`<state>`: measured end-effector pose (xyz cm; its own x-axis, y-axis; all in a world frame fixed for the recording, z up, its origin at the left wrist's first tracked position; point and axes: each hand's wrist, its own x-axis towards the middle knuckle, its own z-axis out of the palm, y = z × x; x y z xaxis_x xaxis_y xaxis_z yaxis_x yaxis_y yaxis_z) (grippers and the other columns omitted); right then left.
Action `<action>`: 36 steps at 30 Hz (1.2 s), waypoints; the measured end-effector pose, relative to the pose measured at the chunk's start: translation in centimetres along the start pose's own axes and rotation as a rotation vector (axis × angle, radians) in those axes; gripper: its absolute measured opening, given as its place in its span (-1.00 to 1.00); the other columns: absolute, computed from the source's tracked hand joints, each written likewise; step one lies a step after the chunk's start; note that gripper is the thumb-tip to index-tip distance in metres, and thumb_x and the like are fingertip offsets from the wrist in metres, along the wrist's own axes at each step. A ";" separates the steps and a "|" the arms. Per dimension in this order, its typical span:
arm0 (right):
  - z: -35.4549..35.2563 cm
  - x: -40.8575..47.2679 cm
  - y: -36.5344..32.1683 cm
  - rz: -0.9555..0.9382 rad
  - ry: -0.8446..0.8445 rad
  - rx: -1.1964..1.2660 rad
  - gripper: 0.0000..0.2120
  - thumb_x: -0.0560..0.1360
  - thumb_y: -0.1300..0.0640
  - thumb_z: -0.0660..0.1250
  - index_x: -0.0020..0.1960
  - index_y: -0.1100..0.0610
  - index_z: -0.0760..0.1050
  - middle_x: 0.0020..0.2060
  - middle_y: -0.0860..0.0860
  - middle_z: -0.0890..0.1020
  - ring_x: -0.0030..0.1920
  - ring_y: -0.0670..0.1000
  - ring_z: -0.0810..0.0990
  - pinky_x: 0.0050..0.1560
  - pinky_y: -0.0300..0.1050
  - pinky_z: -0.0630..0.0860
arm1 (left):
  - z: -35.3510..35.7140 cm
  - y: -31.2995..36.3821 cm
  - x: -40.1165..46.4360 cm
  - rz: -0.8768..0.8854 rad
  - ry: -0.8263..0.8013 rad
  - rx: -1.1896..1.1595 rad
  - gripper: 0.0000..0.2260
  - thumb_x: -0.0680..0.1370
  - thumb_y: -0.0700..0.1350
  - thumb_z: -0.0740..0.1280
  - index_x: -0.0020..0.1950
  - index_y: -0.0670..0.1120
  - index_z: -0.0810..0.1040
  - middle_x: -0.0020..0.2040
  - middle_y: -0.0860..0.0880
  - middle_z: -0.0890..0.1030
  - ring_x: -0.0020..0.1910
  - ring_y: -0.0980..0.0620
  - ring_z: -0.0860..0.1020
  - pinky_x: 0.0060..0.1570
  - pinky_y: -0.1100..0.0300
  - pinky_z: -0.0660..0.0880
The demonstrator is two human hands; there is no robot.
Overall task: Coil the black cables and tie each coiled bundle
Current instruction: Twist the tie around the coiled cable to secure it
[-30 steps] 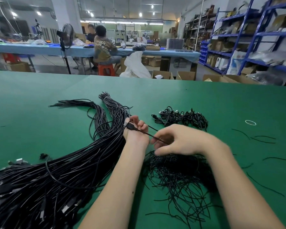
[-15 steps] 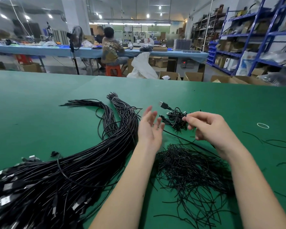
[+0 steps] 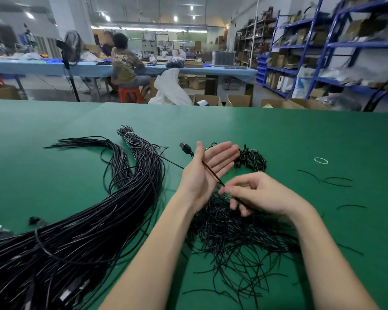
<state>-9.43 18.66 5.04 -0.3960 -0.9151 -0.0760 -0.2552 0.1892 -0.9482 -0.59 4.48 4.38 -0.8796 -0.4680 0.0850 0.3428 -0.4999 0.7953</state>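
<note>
A thick mass of long black cables (image 3: 81, 224) sprawls over the green table (image 3: 300, 135) at the left. One black cable with a USB plug (image 3: 186, 148) runs across the palm of my left hand (image 3: 207, 168), which is flat with fingers spread and its thumb over the cable. My right hand (image 3: 259, 193) pinches that same cable just below the left palm. Under my wrists lies a heap of thin black tie wires (image 3: 238, 233). A pile of coiled, tied bundles (image 3: 252, 158) sits beyond my left fingertips.
A white rubber band (image 3: 321, 160) and loose tie wires (image 3: 332, 181) lie on the table to the right. Past the far edge are cardboard boxes (image 3: 238, 100), a white bag (image 3: 169, 88), a seated person (image 3: 126, 63) and blue shelving (image 3: 336, 48).
My left hand has turned palm up and now has the cable lying across it. My right hand has come down and left to pinch the cable near the left palm.
</note>
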 end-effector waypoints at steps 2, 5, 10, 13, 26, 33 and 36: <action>-0.4 -0.2 0.5 0.054 -0.042 -0.054 -0.69 0.51 -0.16 0.40 -0.06 0.07 0.73 -0.31 0.08 0.69 -0.44 -0.03 0.53 -0.35 -0.23 0.49 | -0.1 0.0 0.0 0.011 -0.048 -0.067 -0.35 0.71 0.18 -0.09 0.16 -0.24 0.65 0.20 -0.25 0.65 0.24 -0.13 0.62 0.16 0.13 0.58; -1.2 -0.2 1.4 0.115 -0.041 -0.186 -0.55 0.41 -0.32 0.40 -0.12 0.06 0.73 -0.39 0.00 0.64 -0.44 -0.06 0.50 -0.33 -0.23 0.44 | 0.0 0.2 -0.2 -0.018 -0.146 -0.129 -0.28 0.68 0.24 -0.10 0.04 -0.22 0.72 0.13 -0.25 0.68 0.16 -0.15 0.66 0.06 0.10 0.61; -2.1 0.4 1.2 0.082 0.152 -0.559 -0.58 0.19 -0.44 0.49 -0.25 -0.11 0.69 -0.43 -0.08 0.63 -0.37 -0.16 0.46 -0.24 -0.21 0.37 | -0.2 0.6 -0.7 -0.160 -0.291 0.081 -0.23 0.66 0.30 -0.14 0.01 -0.18 0.74 0.06 -0.22 0.71 0.02 -0.14 0.71 -0.10 0.11 0.64; -3.0 2.1 -1.2 0.017 0.249 -0.860 -0.89 0.27 -0.14 0.44 -0.37 -0.35 0.56 -0.50 -0.24 0.56 -0.33 -0.16 0.51 -0.31 -0.27 0.33 | -0.1 1.0 -0.9 -0.241 -0.348 0.234 -0.24 0.63 0.32 -0.08 0.04 -0.20 0.72 0.08 -0.27 0.69 0.05 -0.17 0.69 -0.03 0.08 0.65; -2.0 2.9 -10.0 -0.192 0.107 -1.115 -0.83 0.47 -0.16 0.37 -0.17 -0.12 0.66 -0.35 -0.20 0.65 -0.25 -0.16 0.57 -0.27 -0.18 0.43 | -0.3 0.8 -0.3 -0.241 -0.010 0.245 -0.40 0.69 0.23 -0.08 0.21 -0.16 0.60 0.09 -0.17 0.69 0.12 -0.04 0.65 0.27 -0.15 0.51; -1.1 1.4 -3.7 -0.164 -0.104 -0.516 -0.76 0.72 0.10 0.16 0.00 -0.08 0.57 -0.38 -0.04 0.60 -0.37 -0.02 0.52 -0.22 -0.20 0.47 | -0.8 1.6 -0.2 -0.155 -0.016 0.035 -0.34 0.69 0.23 -0.10 0.27 -0.24 0.56 0.20 -0.19 0.66 0.07 -0.02 0.69 -0.11 0.16 0.62; -1.3 1.2 -1.7 -0.164 -0.120 -0.353 -0.72 0.71 0.03 0.19 -0.07 0.09 0.59 -0.33 0.01 0.65 -0.29 0.03 0.59 -0.16 -0.25 0.49 | -0.3 1.1 -0.3 -0.137 -0.041 0.059 -0.33 0.68 0.23 -0.12 0.27 -0.24 0.56 0.24 -0.22 0.63 0.23 -0.07 0.62 0.16 0.10 0.58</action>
<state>-10.61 17.73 6.94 -0.2245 -0.9744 0.0127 -0.6021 0.1284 -0.7880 0.16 3.84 5.08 -0.9298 -0.3680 -0.0033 0.2000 -0.5129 0.8348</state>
